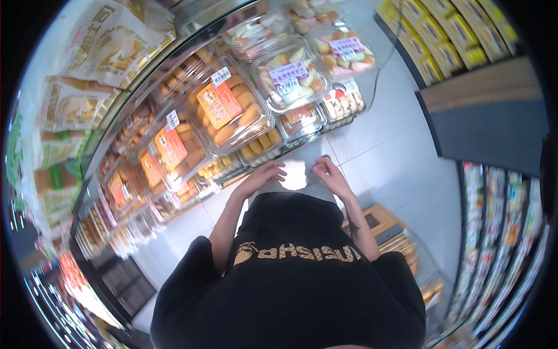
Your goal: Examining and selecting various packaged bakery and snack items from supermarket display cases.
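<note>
In front of my black T-shirt, my left hand hangs with its fingers slightly apart, near the edge of the display shelf. Across a small gap is my right hand, its fingers curled; I see nothing held in either hand. A bright white patch shows between them; what it is cannot be told. Beyond my hands, clear plastic boxes of pastries are stacked, among them a large box of oblong cakes with an orange label. To its right sits a clear box of pale, mixed-colour sweets or biscuits.
Bagged bread lines the upper left, behind the glass edge. A rack of yellow packages stands at the upper right, above a dark counter. Shelves of packets stand at the right, and a wooden-edged display near my right arm.
</note>
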`<state>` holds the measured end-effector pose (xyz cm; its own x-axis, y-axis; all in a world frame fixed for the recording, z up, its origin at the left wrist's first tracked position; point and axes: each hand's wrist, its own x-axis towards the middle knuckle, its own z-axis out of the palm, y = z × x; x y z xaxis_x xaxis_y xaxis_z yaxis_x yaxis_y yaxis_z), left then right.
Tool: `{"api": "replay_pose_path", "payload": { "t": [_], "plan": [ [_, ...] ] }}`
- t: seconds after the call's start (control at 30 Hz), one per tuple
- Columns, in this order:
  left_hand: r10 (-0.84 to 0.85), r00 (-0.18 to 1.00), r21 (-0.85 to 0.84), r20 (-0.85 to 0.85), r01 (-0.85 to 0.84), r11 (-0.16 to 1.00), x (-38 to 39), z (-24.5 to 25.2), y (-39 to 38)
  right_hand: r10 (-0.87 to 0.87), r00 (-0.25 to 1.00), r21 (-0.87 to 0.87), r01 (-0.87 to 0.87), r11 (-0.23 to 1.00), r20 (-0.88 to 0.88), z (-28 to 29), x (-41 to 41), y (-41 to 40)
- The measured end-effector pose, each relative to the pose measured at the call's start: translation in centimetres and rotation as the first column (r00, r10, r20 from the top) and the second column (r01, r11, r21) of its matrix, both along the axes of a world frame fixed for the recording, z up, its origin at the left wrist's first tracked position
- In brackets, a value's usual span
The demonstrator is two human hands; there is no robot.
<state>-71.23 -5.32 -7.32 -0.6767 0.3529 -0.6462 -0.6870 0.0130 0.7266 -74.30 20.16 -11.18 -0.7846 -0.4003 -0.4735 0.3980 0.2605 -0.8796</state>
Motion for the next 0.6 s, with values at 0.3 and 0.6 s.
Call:
{"api": "replay_pose_path", "payload": {
  "t": [0.3,0.6],
  "plan": [
    [0.918,0.385,0.299,-0.093,-0.869,0.395,-0.8,11.0,2.1,0.187,0.963,-0.392,-0.251,0.885,-0.194,12.0,-12.1,-10.3],
    [0.958,0.280,0.281,-0.056,-0.917,0.285,0.6,10.6,2.7,0.296,0.947,-0.213,-0.317,0.924,-0.125,13.5,-12.8,-10.6]
  ]
}}
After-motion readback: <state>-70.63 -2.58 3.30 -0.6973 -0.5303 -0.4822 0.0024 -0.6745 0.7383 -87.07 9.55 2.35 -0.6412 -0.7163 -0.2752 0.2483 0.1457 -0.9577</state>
